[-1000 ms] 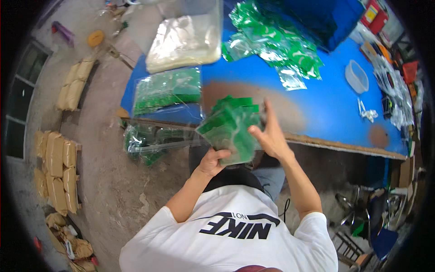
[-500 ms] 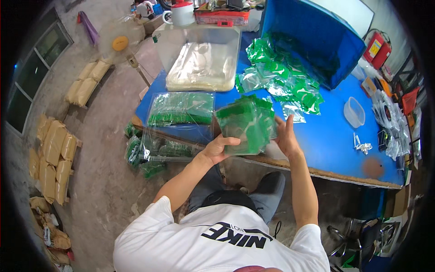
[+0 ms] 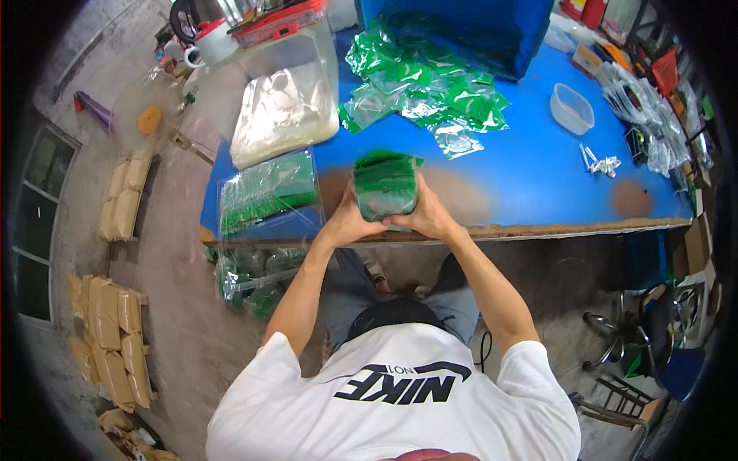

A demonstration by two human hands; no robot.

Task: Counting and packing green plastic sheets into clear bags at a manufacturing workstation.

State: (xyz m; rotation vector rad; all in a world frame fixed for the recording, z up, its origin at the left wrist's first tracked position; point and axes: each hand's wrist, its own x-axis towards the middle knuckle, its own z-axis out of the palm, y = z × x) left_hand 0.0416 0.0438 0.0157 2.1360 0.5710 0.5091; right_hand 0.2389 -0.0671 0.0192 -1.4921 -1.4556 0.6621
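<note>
Between my two hands is a thick stack of green-and-clear plastic packets (image 3: 386, 187), near the front edge of the blue table (image 3: 530, 180). My left hand (image 3: 350, 221) grips its left side and my right hand (image 3: 432, 213) its right side, with both thumbs meeting along the near edge. The packets are bunched fairly evenly. To the left, a large clear plastic bag (image 3: 269, 223) holds rows of similar green packets and hangs partly over the table edge. Beyond my hands, a loose heap of green packets (image 3: 430, 92) spills from a tipped blue bin (image 3: 530, 38).
Clear plastic sheets (image 3: 280, 107) are piled at the back left, near a white mug (image 3: 215, 46). At the right are a clear tub (image 3: 572, 110), small white pieces (image 3: 603, 164) and bundled clear packaging (image 3: 642, 115). Filled green bags (image 3: 261, 280) lie below the table's left end.
My right hand has closed onto the stack's right side, where it was open before. Both hands have drawn together and the stack now looks squarer. The view has also turned.
</note>
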